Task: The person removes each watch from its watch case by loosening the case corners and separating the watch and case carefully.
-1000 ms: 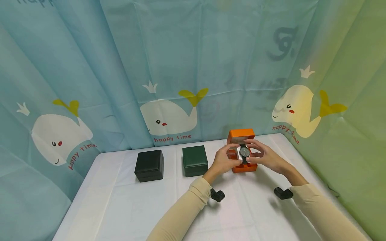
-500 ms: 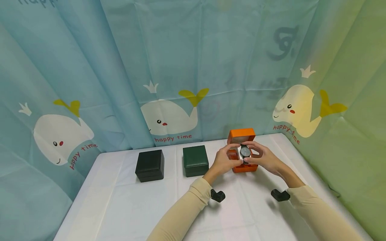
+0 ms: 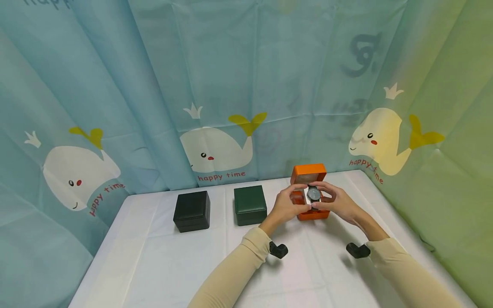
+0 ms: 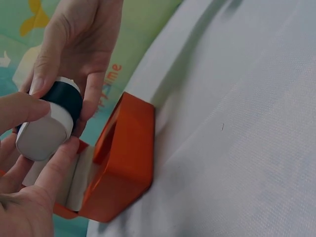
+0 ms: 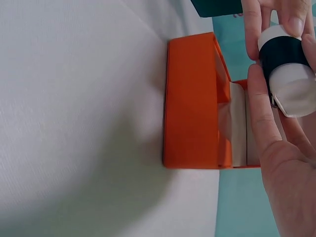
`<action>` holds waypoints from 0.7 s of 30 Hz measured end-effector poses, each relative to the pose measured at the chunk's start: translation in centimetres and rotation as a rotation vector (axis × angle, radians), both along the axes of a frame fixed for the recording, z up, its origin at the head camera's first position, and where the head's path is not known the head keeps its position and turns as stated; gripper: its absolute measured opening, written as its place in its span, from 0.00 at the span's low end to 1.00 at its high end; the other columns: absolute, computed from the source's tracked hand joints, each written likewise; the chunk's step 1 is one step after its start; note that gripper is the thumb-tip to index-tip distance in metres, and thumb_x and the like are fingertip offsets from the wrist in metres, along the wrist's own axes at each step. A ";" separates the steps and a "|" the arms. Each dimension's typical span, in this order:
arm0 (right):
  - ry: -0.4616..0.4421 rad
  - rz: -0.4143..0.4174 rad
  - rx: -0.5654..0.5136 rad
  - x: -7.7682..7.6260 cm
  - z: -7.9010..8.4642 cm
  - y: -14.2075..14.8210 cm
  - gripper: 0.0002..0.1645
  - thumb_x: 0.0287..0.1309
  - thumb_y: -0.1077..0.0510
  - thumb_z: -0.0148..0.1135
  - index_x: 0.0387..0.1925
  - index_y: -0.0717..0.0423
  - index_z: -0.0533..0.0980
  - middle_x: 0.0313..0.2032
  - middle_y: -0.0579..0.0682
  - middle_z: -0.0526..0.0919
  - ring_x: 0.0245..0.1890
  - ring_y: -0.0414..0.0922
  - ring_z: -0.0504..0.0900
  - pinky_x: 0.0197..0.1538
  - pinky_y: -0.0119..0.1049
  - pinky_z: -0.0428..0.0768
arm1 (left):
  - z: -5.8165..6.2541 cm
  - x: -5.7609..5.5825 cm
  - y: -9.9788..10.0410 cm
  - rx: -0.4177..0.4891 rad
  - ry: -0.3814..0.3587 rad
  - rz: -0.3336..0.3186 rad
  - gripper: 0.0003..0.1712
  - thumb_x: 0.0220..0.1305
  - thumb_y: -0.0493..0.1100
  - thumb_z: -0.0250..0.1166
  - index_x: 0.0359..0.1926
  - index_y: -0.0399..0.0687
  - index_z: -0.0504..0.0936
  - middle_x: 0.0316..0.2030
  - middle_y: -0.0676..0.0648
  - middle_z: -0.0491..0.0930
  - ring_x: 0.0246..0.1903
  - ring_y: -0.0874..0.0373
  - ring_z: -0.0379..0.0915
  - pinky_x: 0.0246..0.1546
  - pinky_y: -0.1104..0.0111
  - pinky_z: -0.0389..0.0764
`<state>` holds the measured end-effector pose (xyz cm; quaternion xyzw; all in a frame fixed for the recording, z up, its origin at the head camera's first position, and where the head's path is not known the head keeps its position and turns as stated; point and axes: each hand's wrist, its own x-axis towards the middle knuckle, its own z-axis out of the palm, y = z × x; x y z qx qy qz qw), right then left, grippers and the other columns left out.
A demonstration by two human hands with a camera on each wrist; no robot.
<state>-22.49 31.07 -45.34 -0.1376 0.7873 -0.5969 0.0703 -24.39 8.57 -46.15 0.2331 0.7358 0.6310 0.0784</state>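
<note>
A dark wristwatch (image 3: 313, 194) with a black strap (image 5: 281, 54) is wrapped round a white watch cushion (image 4: 42, 136). My left hand (image 3: 284, 207) grips the cushion at one end, thumb below and fingers above in the head view. From the other side, my right hand (image 3: 344, 206) holds the watch and cushion between thumb and fingers. Both hands are in front of an orange watch box (image 3: 313, 216), whose lid (image 3: 309, 168) stands raised at the back. In the right wrist view the box's side (image 5: 192, 98) faces me, with the watch held beyond its opening.
A closed green box (image 3: 250, 205) sits left of the orange one, and a closed black box (image 3: 191, 211) farther left. All stand on a white-covered table (image 3: 185, 269). A blue whale-print curtain (image 3: 215, 85) hangs behind, with a green one (image 3: 462, 192) on the right.
My right hand has moved slightly left and its fingers have closed in on the watch and cushion. The left hand stays nearly where it was. The boxes have not moved.
</note>
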 end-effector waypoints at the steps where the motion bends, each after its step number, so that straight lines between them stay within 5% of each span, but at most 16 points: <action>1: 0.005 -0.002 0.006 0.0 0.1 0.1 0.40 0.60 0.59 0.75 0.71 0.56 0.68 0.69 0.63 0.67 0.62 0.61 0.75 0.53 0.32 0.82 | 0.0 0.0 0.0 -0.005 0.000 0.004 0.34 0.56 0.34 0.77 0.63 0.55 0.80 0.56 0.49 0.79 0.53 0.42 0.81 0.43 0.71 0.82; 7: -0.008 0.010 0.002 0.1 0.8 0.9 0.40 0.62 0.60 0.73 0.73 0.56 0.67 0.69 0.64 0.66 0.49 0.50 0.84 0.47 0.40 0.86 | 0.0 -0.2 -0.1 -0.027 0.019 0.037 0.33 0.55 0.35 0.78 0.61 0.59 0.82 0.58 0.53 0.78 0.53 0.46 0.80 0.43 0.69 0.82; 21: -0.076 -0.026 0.046 0.3 1.5 1.8 0.42 0.66 0.56 0.69 0.77 0.50 0.61 0.65 0.66 0.69 0.53 0.55 0.80 0.46 0.46 0.86 | -0.8 -0.3 -0.7 -0.063 0.023 0.067 0.33 0.56 0.36 0.77 0.63 0.57 0.81 0.61 0.51 0.76 0.53 0.49 0.80 0.43 0.69 0.83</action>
